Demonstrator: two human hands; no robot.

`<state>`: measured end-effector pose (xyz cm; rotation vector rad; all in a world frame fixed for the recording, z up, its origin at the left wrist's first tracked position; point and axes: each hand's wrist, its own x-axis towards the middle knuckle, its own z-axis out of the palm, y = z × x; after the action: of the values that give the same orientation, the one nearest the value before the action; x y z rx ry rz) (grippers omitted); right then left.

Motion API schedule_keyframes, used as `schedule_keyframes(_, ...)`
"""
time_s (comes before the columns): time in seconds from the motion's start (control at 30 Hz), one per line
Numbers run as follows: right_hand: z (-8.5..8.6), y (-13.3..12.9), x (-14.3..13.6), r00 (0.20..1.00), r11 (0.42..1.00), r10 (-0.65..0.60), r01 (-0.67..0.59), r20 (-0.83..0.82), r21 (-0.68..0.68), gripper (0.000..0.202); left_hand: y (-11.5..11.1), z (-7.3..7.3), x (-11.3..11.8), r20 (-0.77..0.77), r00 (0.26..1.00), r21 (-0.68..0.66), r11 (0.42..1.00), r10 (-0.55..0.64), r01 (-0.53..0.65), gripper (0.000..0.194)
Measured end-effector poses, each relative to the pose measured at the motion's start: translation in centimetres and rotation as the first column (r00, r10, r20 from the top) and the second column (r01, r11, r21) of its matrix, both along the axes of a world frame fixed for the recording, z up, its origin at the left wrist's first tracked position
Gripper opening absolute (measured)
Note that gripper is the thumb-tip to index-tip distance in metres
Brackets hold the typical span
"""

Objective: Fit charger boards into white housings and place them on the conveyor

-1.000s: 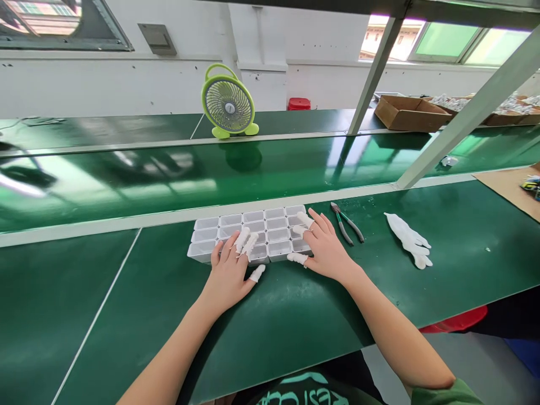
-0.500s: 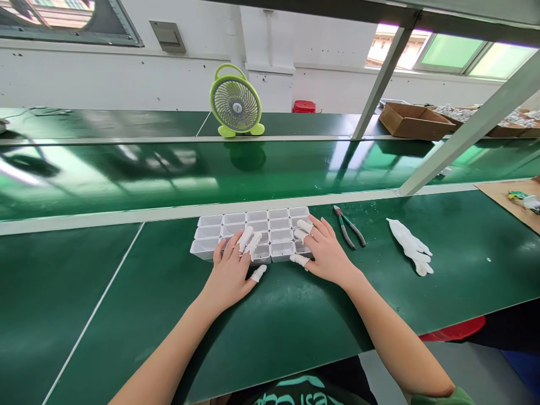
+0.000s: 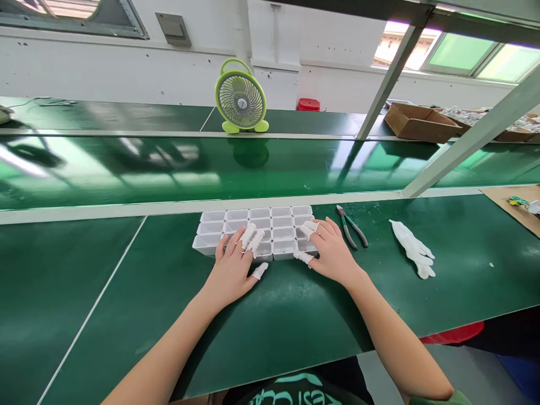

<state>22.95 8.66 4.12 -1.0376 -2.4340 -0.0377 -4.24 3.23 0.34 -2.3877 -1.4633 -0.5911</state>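
One camera, worn on the person's head, looks forward and steeply down across the tabletop [image 3: 304,320] from the wearer's side. It sits near enough that the forearms [image 3: 169,340] reach in from below and the shirt front [image 3: 295,392] shows at the bottom edge. The left hand [image 3: 231,274], right hand [image 3: 333,253] and compartment boxes [image 3: 283,234] fall around the centre; the wide angle reaches beyond to the fan [image 3: 241,102] and wall [image 3: 109,70].

Bright daylight comes through the window [image 3: 459,53] at upper right; glare streaks the glossy strip [image 3: 291,171], soft shadows darken the table [image 3: 291,320], corners stretch, and the far white pieces [image 3: 466,116] seem blurred.
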Motion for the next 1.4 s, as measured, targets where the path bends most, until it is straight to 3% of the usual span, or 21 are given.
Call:
schedule_keyframes(0.4, 0.25, -0.15, -0.23, 1.0, 0.999, 0.002, -0.002, 0.013, -0.032, 0.036, -0.03, -0.18, 0.01, -0.014, 1.0, 0.003, 1.0, 0.011, -0.011, 0.034)
schedule_keyframes(0.8, 0.05, -0.18, -0.4, 0.998, 1.0, 0.012, -0.012, 0.069, -0.005, 0.029, -0.06, -0.11, -0.07, -0.021, 1.0, -0.009, 1.0, 0.01, -0.01, 0.041)
schedule_keyframes(1.07, 0.07, -0.15, -0.36, 0.998, 1.0, 0.016, -0.015, 0.062, -0.014, 0.033, -0.08, -0.2, -0.1, -0.02, 1.0, -0.015, 1.0, 0.012, -0.013, 0.031)
schedule_keyframes(1.4, -0.16, -0.18, -0.38, 0.996, 0.999, -0.007, 0.011, 0.089, -0.042, 0.027, -0.08, -0.15, -0.03, 0.001, 1.0, -0.023, 1.0, 0.01, -0.01, 0.038)
